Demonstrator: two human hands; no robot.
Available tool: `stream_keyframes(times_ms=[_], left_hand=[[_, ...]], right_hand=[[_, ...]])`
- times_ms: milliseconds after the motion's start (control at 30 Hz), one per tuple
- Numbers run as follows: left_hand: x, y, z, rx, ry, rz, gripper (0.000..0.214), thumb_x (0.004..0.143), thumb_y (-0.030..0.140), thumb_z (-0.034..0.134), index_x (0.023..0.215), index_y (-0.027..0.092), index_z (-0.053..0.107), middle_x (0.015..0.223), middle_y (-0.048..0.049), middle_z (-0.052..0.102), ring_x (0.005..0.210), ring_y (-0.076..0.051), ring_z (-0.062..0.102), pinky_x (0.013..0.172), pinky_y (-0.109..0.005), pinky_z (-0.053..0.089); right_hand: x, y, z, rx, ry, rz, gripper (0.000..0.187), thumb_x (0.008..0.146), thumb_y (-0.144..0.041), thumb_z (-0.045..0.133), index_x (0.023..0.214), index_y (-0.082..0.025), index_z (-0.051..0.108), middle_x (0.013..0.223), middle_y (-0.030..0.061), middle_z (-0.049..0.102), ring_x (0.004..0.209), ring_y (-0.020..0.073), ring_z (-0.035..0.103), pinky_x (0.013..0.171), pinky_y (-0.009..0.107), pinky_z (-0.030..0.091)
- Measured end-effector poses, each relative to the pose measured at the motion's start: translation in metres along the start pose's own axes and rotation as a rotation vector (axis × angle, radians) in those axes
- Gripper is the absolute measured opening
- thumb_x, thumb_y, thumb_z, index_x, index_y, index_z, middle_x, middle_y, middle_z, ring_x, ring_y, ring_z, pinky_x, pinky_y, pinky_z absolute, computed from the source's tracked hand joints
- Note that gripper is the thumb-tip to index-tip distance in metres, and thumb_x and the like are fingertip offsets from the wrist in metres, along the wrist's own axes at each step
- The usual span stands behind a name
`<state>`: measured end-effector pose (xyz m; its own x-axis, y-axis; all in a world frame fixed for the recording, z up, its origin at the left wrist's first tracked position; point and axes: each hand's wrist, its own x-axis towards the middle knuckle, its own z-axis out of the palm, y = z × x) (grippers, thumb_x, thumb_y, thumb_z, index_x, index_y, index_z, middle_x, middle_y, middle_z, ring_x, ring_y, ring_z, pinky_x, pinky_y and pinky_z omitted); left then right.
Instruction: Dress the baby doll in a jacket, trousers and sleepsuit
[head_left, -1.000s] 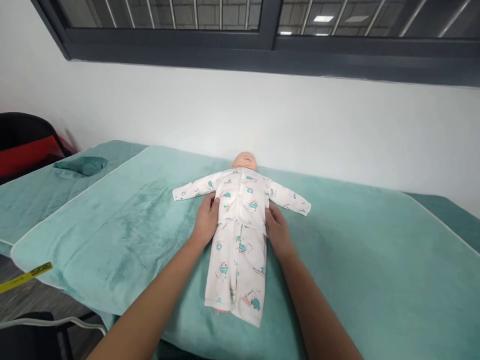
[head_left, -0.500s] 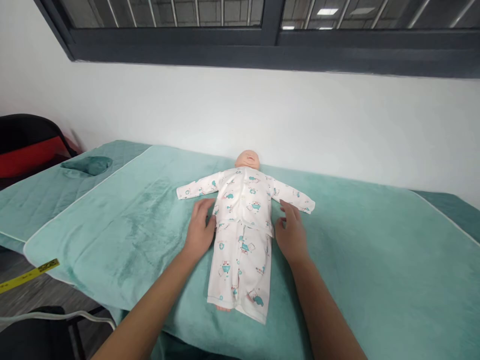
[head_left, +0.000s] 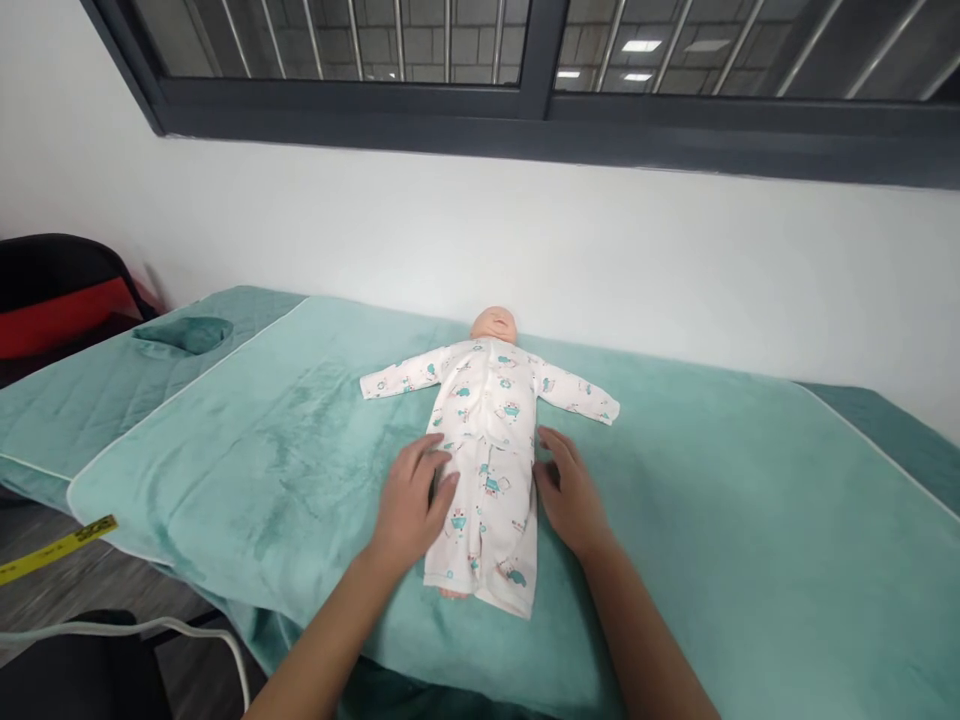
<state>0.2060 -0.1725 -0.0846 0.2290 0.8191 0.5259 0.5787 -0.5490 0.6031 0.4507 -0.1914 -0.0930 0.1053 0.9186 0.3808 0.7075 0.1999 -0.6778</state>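
A baby doll [head_left: 494,325] lies on its back, head toward the wall, dressed in a white printed top [head_left: 491,385] with both sleeves spread out. White printed trousers [head_left: 487,520] in the same pattern cover its legs, and a bit of a foot shows below the hem. My left hand [head_left: 416,495] is at the left edge of the trousers near the waist, fingers apart, its tips at the cloth. On the other side my right hand [head_left: 568,485] rests by the right edge of the waist, fingers parted. Neither hand grasps the cloth.
A green plush blanket [head_left: 712,500] covers the bed beneath the doll. The white wall [head_left: 480,230] and a dark window frame [head_left: 480,120] stand behind. At left are a face hole [head_left: 187,335], a red and black chair [head_left: 67,300], yellow tape [head_left: 60,550] and a white cable [head_left: 150,627].
Both hands have moved down along the doll, from beside the top to the trousers' waist. The trousers' lower edge looks slightly higher in view, and the camera has tilted a little.
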Motion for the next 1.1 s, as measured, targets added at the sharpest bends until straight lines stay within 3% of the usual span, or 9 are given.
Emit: stream_keyframes(times_ms=[133, 200, 300, 367, 467, 600, 733, 967, 1100], left_hand=[[-0.038, 0.021, -0.008, -0.071, -0.157, -0.023, 0.033, 0.092, 0.033, 0.058, 0.124, 0.027, 0.060, 0.153, -0.0124, 0.042, 0.139, -0.030, 0.046, 0.106, -0.048, 0.049], [-0.055, 0.030, -0.011, -0.094, -0.197, -0.037, 0.023, 0.093, 0.030, 0.056, 0.114, 0.028, 0.065, 0.158, -0.0094, 0.036, 0.142, -0.031, 0.042, 0.106, -0.049, 0.049], [-0.079, 0.039, -0.012, -0.131, -0.166, -0.094, 0.017, 0.095, 0.025, 0.049, 0.095, 0.027, 0.066, 0.154, -0.0086, 0.042, 0.139, -0.029, 0.046, 0.104, -0.049, 0.052], [-0.094, 0.041, -0.012, -0.136, -0.132, -0.116, 0.013, 0.094, 0.027, 0.053, 0.100, 0.028, 0.064, 0.149, -0.0105, 0.048, 0.134, -0.029, 0.052, 0.102, -0.049, 0.053], [-0.110, 0.039, -0.010, -0.123, -0.086, -0.094, 0.026, 0.090, 0.029, 0.062, 0.115, 0.032, 0.064, 0.137, -0.0118, 0.057, 0.125, -0.028, 0.058, 0.099, -0.047, 0.056], [-0.112, 0.036, -0.009, -0.147, -0.017, -0.107, 0.023, 0.091, 0.025, 0.059, 0.110, 0.032, 0.068, 0.113, -0.0092, 0.065, 0.105, -0.024, 0.066, 0.088, -0.039, 0.060], [-0.106, 0.038, -0.013, -0.203, -0.012, -0.116, 0.017, 0.090, 0.027, 0.059, 0.101, 0.032, 0.071, 0.097, -0.0071, 0.066, 0.090, -0.021, 0.068, 0.077, -0.033, 0.060], [-0.112, 0.043, -0.020, -0.210, 0.061, -0.149, 0.017, 0.088, 0.021, 0.056, 0.095, 0.030, 0.069, 0.094, -0.0066, 0.066, 0.086, -0.021, 0.068, 0.074, -0.034, 0.060], [-0.099, 0.044, -0.022, -0.171, 0.036, -0.097, 0.015, 0.089, 0.021, 0.054, 0.095, 0.024, 0.068, 0.096, -0.0081, 0.066, 0.090, -0.022, 0.067, 0.076, -0.035, 0.058]], right_hand=[[-0.040, -0.013, -0.010, 0.073, -0.026, 0.019, 0.026, 0.095, -0.033, 0.048, 0.116, -0.023, 0.059, 0.114, 0.0097, 0.065, 0.088, 0.0205, 0.065, 0.076, 0.036, 0.055], [-0.057, -0.020, -0.014, 0.065, -0.091, 0.011, 0.018, 0.096, -0.031, 0.048, 0.106, -0.024, 0.061, 0.103, 0.0072, 0.066, 0.084, 0.0199, 0.064, 0.074, 0.034, 0.053], [-0.074, -0.028, -0.018, 0.047, -0.184, -0.029, 0.017, 0.098, -0.029, 0.047, 0.091, -0.023, 0.061, 0.088, 0.0049, 0.065, 0.081, 0.0200, 0.062, 0.071, 0.033, 0.049], [-0.080, -0.031, -0.020, 0.031, -0.219, -0.057, 0.022, 0.099, -0.031, 0.047, 0.082, -0.022, 0.058, 0.080, 0.0033, 0.062, 0.075, 0.0187, 0.058, 0.068, 0.032, 0.045], [-0.086, -0.035, -0.022, 0.013, -0.267, -0.117, 0.027, 0.099, -0.034, 0.049, 0.075, -0.021, 0.053, 0.072, 0.0009, 0.058, 0.070, 0.0171, 0.053, 0.066, 0.031, 0.040], [-0.091, -0.036, -0.023, 0.026, -0.316, -0.165, 0.027, 0.098, -0.035, 0.053, 0.074, -0.021, 0.052, 0.073, 0.0004, 0.059, 0.071, 0.0169, 0.052, 0.069, 0.032, 0.038], [-0.093, -0.033, -0.022, 0.110, -0.260, -0.093, 0.034, 0.099, -0.037, 0.049, 0.070, -0.021, 0.049, 0.069, 0.0001, 0.054, 0.068, 0.0163, 0.050, 0.066, 0.030, 0.037], [-0.094, -0.030, -0.024, 0.218, -0.171, 0.020, 0.042, 0.101, -0.039, 0.045, 0.064, -0.020, 0.042, 0.064, -0.0011, 0.047, 0.064, 0.0146, 0.045, 0.062, 0.028, 0.034], [-0.094, -0.030, -0.023, 0.211, -0.168, 0.037, 0.043, 0.100, -0.041, 0.045, 0.063, -0.020, 0.039, 0.064, -0.0016, 0.044, 0.063, 0.0136, 0.043, 0.062, 0.028, 0.033]])
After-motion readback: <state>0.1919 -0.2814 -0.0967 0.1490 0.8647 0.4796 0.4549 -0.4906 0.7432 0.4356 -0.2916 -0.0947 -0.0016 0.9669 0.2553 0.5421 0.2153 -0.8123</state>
